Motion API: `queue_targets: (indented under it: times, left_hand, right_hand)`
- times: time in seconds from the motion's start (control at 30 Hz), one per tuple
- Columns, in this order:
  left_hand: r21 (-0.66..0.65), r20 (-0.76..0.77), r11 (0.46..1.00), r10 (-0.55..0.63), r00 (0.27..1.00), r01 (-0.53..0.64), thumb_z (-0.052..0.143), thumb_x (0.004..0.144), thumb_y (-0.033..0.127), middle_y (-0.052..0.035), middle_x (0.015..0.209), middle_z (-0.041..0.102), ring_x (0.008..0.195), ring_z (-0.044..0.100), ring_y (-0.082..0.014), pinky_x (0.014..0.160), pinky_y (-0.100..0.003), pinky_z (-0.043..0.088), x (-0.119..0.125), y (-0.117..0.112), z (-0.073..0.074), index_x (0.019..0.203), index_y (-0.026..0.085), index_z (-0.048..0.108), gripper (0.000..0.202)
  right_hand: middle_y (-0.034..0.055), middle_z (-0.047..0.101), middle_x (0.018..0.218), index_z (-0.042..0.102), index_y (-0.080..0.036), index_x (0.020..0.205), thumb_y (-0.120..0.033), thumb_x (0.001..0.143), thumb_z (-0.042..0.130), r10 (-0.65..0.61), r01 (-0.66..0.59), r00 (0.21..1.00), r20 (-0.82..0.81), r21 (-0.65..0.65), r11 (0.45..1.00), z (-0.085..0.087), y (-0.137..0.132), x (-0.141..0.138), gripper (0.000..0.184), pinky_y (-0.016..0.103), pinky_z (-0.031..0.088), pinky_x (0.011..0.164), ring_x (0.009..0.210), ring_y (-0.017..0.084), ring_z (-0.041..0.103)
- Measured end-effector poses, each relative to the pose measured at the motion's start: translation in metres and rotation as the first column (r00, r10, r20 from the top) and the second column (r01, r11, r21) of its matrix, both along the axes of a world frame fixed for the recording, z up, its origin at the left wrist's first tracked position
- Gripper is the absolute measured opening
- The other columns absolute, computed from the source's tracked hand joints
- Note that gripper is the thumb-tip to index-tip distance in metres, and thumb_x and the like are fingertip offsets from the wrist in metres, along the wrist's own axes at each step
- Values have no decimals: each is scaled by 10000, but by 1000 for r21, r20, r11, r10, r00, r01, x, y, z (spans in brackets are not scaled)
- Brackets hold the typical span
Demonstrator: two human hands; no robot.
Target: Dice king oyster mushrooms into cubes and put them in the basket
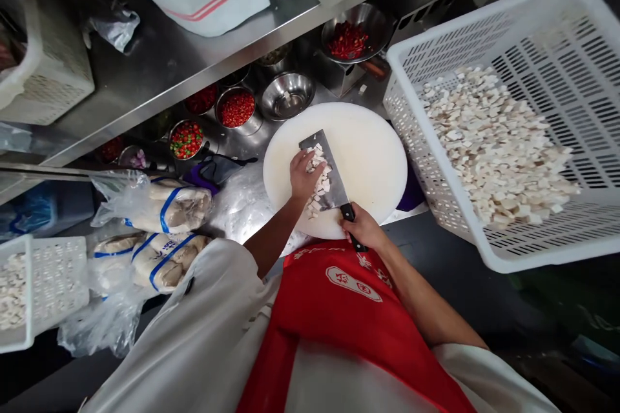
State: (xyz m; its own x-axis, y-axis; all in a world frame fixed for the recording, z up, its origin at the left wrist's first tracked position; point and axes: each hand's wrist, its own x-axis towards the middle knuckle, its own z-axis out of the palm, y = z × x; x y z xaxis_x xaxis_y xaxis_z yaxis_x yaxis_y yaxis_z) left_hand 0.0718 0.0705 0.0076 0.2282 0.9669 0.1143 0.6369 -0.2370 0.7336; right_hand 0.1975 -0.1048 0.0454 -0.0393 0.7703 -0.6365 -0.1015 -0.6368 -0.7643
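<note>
My right hand [362, 226] is closed around the black handle of a cleaver [334, 174], whose broad blade lies flat over a round white cutting board [375, 161]. White chopped pieces [320, 187], which look like mushroom, are heaped on and along the left side of the blade. Over that heap rests my left hand [304, 175], fingers spread and touching the pieces. Whether some of the pieces lie on the blade or on the board beneath my fingers is partly hidden.
To the right stands a large white slotted basket [436, 168] with many chopped pieces. Bagged pale mushrooms [169, 258] and a smaller basket [58, 271] are at left. Behind the board are bowls of chopped red chilli [236, 108] and a metal bowl [287, 95]. A steel shelf [194, 71] overhangs.
</note>
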Motion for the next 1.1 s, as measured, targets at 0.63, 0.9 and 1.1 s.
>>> queue_targets:
  times: [0.63, 0.9, 1.1]
  left_hand:
    - [337, -161, 560, -758, 632, 757, 239, 909, 736, -15, 1570, 292, 1484, 216, -323, 1178, -557, 223, 328, 7, 133, 1321, 264, 535, 693]
    - [-48, -329, 677, -705, 629, 734, 513, 951, 486, -60, 1484, 473, 1443, 324, -350, 1197, -664, 126, 411, 32, 50, 1275, 263, 616, 407]
    - [34, -304, 766, -605, 736, 642, 460, 964, 488, -95, 1330, 599, 1350, 473, -263, 1188, -481, 325, 329, 104, 73, 1034, 192, 708, 393]
  right_hand:
    - [-78, 518, 553, 406, -252, 940, -261, 721, 668, -708, 690, 706, 15, 208, 693, 122, -14, 195, 341, 259, 424, 402, 412, 132, 509]
    - [-63, 516, 572, 371, -262, 903, -271, 705, 641, -755, 758, 653, -63, 77, 648, 109, -67, 214, 335, 271, 417, 385, 424, 136, 498]
    - [-59, 529, 552, 428, -262, 955, -412, 800, 644, -639, 643, 765, -81, 40, 765, 84, -160, 167, 306, 285, 418, 426, 431, 153, 510]
